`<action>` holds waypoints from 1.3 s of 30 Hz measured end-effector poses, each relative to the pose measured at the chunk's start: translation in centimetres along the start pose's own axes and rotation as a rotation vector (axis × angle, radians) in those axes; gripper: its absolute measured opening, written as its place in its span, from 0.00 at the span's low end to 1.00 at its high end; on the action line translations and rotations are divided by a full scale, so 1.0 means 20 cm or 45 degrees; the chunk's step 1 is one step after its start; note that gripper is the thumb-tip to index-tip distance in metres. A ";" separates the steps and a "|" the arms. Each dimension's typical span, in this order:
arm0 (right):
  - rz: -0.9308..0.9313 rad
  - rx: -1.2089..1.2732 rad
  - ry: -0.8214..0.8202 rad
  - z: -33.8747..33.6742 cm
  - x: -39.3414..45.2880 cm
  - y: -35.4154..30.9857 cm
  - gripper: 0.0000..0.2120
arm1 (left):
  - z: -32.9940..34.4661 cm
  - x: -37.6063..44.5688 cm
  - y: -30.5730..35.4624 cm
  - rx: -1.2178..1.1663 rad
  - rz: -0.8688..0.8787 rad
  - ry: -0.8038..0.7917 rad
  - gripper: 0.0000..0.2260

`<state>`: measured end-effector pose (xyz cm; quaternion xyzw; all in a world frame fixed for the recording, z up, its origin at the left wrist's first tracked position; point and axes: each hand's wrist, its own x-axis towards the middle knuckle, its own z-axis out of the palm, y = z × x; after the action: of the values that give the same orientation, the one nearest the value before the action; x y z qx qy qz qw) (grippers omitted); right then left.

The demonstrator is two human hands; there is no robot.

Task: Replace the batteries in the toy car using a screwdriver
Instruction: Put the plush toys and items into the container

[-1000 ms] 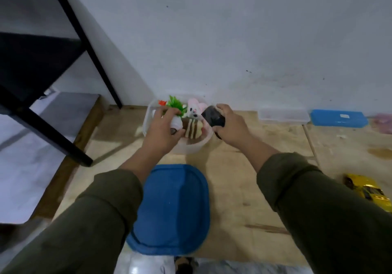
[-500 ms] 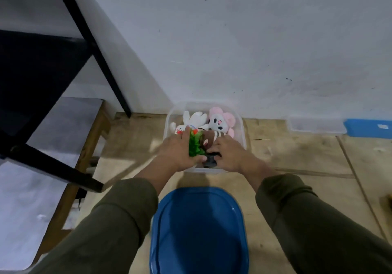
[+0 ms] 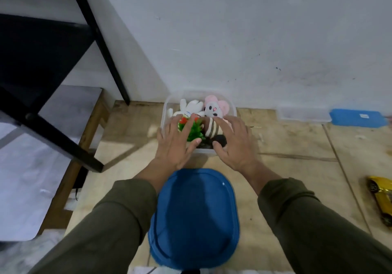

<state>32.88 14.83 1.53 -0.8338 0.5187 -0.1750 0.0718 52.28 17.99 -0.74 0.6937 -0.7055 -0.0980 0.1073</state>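
A clear plastic tub (image 3: 169, 108) stands on the wooden floor against the wall. It holds a white plush (image 3: 191, 107), a pink plush (image 3: 215, 108), a striped plush (image 3: 211, 128), a green spiky toy (image 3: 195, 129) and a small black object (image 3: 220, 139). My left hand (image 3: 177, 142) lies flat over the tub's left side, fingers straight on the green toy. My right hand (image 3: 235, 142) is spread over the right side, fingers on the striped plush. A yellow toy car (image 3: 381, 197) lies on the floor at the far right. No screwdriver is in view.
The tub's blue lid (image 3: 194, 220) lies on the floor just in front of the tub. A clear box (image 3: 303, 114) and a blue lid (image 3: 358, 120) sit by the wall at right. A black metal frame (image 3: 63, 140) stands to the left.
My right hand held the black object above the tub; that object now lies inside. Both hands have opened flat over the toys.
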 end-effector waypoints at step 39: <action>0.422 0.345 -0.041 0.05 -0.29 -0.16 0.35 | 0.06 -0.39 0.09 -0.220 -0.330 0.527 0.13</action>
<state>33.60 21.45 0.21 -0.7224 0.6193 -0.2155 0.2194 50.25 25.88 -1.45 0.7718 -0.5629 -0.0267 0.2947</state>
